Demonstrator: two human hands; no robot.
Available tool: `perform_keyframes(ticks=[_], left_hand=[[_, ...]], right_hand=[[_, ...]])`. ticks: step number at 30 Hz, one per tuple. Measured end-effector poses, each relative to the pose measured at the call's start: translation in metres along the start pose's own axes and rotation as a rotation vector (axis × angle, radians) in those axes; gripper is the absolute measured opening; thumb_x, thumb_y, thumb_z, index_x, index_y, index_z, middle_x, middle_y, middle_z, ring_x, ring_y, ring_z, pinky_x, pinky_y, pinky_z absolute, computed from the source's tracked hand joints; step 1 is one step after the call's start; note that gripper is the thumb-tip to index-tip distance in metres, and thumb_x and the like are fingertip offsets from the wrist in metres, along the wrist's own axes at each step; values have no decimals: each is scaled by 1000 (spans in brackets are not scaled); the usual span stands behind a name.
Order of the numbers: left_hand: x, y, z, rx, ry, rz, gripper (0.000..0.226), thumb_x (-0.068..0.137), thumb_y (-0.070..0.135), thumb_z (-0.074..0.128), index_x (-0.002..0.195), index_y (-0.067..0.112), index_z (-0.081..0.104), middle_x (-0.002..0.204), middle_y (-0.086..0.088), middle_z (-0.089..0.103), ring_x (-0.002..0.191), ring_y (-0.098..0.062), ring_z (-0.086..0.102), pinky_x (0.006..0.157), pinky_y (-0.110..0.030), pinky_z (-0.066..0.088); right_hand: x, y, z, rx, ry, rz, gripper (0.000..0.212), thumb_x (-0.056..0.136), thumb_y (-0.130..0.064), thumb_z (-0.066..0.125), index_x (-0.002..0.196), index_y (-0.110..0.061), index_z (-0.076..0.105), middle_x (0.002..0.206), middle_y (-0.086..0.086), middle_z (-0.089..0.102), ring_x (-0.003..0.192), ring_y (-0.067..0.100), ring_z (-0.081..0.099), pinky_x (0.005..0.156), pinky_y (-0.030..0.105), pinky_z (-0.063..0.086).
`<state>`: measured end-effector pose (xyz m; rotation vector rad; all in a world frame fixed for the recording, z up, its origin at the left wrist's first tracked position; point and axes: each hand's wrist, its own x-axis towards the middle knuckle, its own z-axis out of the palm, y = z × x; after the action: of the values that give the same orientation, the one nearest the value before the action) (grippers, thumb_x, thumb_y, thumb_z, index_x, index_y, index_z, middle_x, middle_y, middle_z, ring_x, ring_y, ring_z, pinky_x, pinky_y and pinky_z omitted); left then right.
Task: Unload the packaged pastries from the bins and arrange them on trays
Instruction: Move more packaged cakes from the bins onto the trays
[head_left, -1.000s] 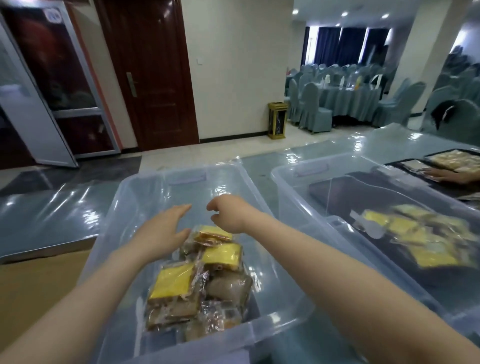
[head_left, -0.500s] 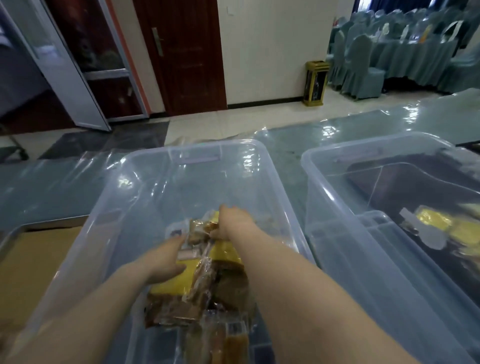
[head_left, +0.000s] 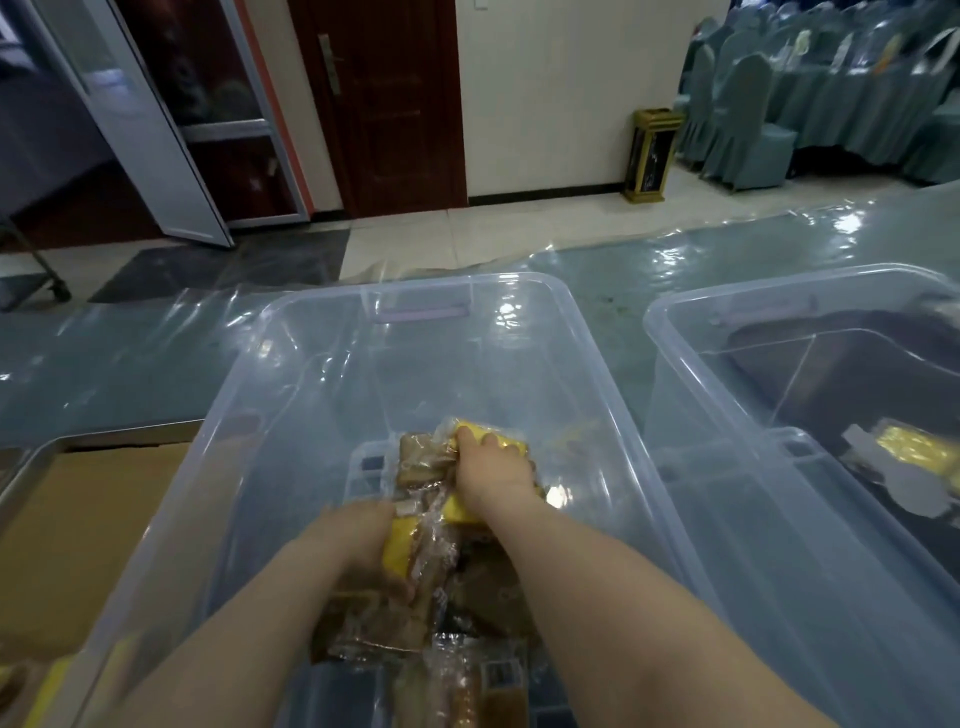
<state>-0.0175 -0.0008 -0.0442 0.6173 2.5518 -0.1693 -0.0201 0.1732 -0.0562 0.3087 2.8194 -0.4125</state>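
The left forearm (head_left: 234, 629) and the right forearm (head_left: 602, 587) come in from the near edge and angle toward each other, the right reaching farther. The left hand (head_left: 358, 540) curls around a near yellow packet (head_left: 397, 548). The right hand (head_left: 493, 475), back up, bends its fingers down over a far yellow packet (head_left: 511, 447).

Both your hands are down inside the clear plastic bin (head_left: 322, 395) in front of you, on the heap of packaged pastries (head_left: 467, 587) at its near end. Your left hand (head_left: 358, 540) grips a yellow-topped pack (head_left: 397, 548) from the left. Your right hand (head_left: 493, 475), just beyond it, curls its fingers over another yellow pack (head_left: 506, 444) at the heap's far edge. A second clear bin (head_left: 727, 364) stands to the right. At near left lies a metal tray (head_left: 31, 465) lined with brown paper (head_left: 88, 519).
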Motion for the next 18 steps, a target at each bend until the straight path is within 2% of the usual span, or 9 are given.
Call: perform_keyframes(ticks=[2, 5, 8, 10, 12, 14, 16, 18], left_hand=[[2, -2, -3, 15, 63, -33, 86, 59, 69, 70, 124, 22, 39, 132, -2, 51, 115, -24, 51, 94, -38, 39], [2, -6, -9, -91, 162, -73, 81, 69, 64, 67, 129, 18, 38, 134, -4, 49, 114, -25, 51, 90, -37, 44], [1, -5, -14, -144, 255, -84, 83, 74, 66, 61, 136, 18, 33, 138, -4, 46, 118, -24, 50, 91, -36, 45], [2, -1, -16, -166, 305, -96, 83, 75, 67, 59, 137, 18, 33, 137, -4, 47, 118, -23, 50, 90, -35, 45], [3, 2, -18, -167, 337, -104, 81, 75, 67, 58, 135, 17, 35, 134, -4, 49, 116, -23, 50, 86, -34, 45], [3, 3, -19, -174, 341, -117, 81, 75, 68, 57, 135, 17, 35, 133, -4, 50, 114, -23, 52, 82, -33, 44], [3, 2, -18, -189, 328, -122, 82, 76, 69, 55, 138, 19, 34, 135, -4, 49, 115, -24, 51, 84, -34, 45], [3, -1, -17, -217, 313, -137, 83, 77, 71, 52, 139, 19, 34, 135, -4, 49, 117, -24, 51, 88, -35, 46]], right_hand=[[-3, 0, -7, -39, 23, -10, 41, 93, -10, 32, 133, -18, 33, 131, 18, 47, 116, 42, 47, 92, 50, 40], [-12, 0, -17, -59, 58, -9, 38, 93, -8, 35, 130, -16, 36, 129, 15, 51, 115, 37, 51, 87, 45, 39], [-27, 0, -21, -100, 10, -43, 44, 90, -12, 44, 132, -17, 34, 130, 13, 53, 115, 36, 51, 83, 43, 37], [-36, 5, -21, -97, -117, -48, 67, 87, -20, 53, 145, -18, 19, 143, 14, 39, 129, 39, 37, 95, 51, 37], [-42, 12, -21, -98, -231, -47, 92, 82, -29, 66, 150, -23, 3, 156, 10, 15, 140, 42, 12, 103, 62, 29], [-44, 19, -19, -129, -271, -63, 110, 78, -26, 76, 151, -28, -6, 160, 4, -4, 143, 42, -4, 106, 65, 23], [-44, 23, -14, -149, -274, -66, 116, 78, -16, 77, 150, -31, -14, 160, 2, -13, 144, 40, -10, 108, 64, 21], [-40, 25, -10, -145, -250, -60, 117, 79, -13, 76, 149, -33, -15, 160, 2, -13, 144, 39, -8, 108, 62, 23]])
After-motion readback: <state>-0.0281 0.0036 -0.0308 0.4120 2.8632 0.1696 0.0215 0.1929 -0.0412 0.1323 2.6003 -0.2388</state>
